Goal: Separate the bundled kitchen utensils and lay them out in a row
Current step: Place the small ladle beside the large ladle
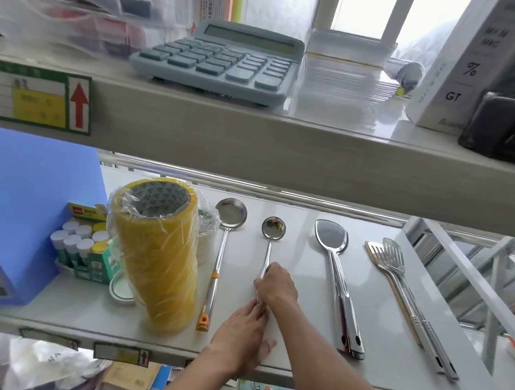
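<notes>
Steel utensils lie side by side on the white shelf (pixel 305 288), handles toward me. A big ladle (pixel 230 214) with orange handle parts is leftmost. To its right lies a small ladle (pixel 274 227). My right hand (pixel 276 286) grips the middle of the small ladle's handle, while my left hand (pixel 241 332) has its fingers on the handle's near end, which they hide. Further right, solid spatulas (pixel 332 237) lie stacked together. At the far right, slotted turners (pixel 392 256) overlap one another, one of them gold-toned.
A wrapped stack of yellow tape rolls (pixel 156 255) stands just left of the big ladle. Beyond it are a box of glue sticks (pixel 78 244) and a blue file box (pixel 23 210). An upper shelf holding a calculator (pixel 219 60) overhangs the utensils' heads.
</notes>
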